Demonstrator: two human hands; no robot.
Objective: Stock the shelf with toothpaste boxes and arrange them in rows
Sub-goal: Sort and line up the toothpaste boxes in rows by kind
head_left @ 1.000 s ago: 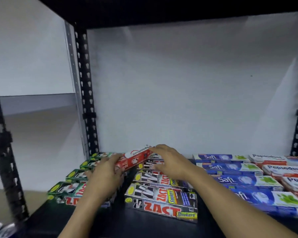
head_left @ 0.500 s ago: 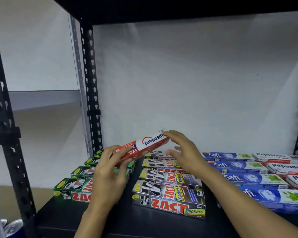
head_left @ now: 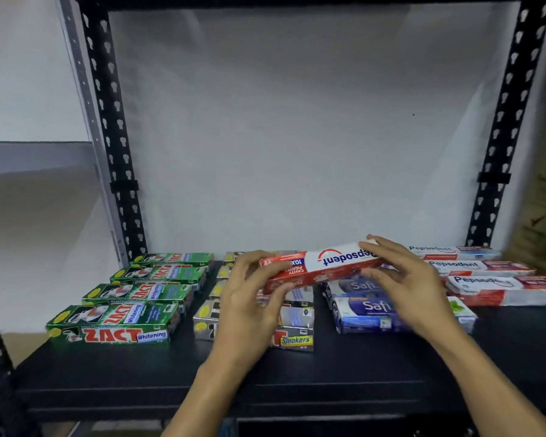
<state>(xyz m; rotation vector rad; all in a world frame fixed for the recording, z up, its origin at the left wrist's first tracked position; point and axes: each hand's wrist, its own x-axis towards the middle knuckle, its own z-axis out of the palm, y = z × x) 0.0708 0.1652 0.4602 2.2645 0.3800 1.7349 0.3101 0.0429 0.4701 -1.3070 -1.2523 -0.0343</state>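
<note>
A red and white Pepsodent box (head_left: 322, 266) hangs in the air above the shelf, its print upside down. My left hand (head_left: 249, 304) grips its left end and my right hand (head_left: 404, 288) pinches its right end. Below them on the black shelf (head_left: 297, 373) lie rows of boxes: green Zact Whitening boxes (head_left: 120, 323) at the left, silver Zact Smokers boxes (head_left: 293, 335) in the middle, partly hidden by my left hand, blue Safi boxes (head_left: 366, 310) behind my right hand, and Pepsodent boxes (head_left: 492, 288) at the right.
Black perforated uprights stand at the left (head_left: 114, 152) and right (head_left: 501, 137) of the bay, with a white wall behind. A grey shelf (head_left: 35, 156) adjoins on the left. The front strip of the black shelf is bare.
Both hands have lifted the Pepsodent box off the Zact rows and carried it right, levelling it over the Safi boxes. The view has shifted right and down.
</note>
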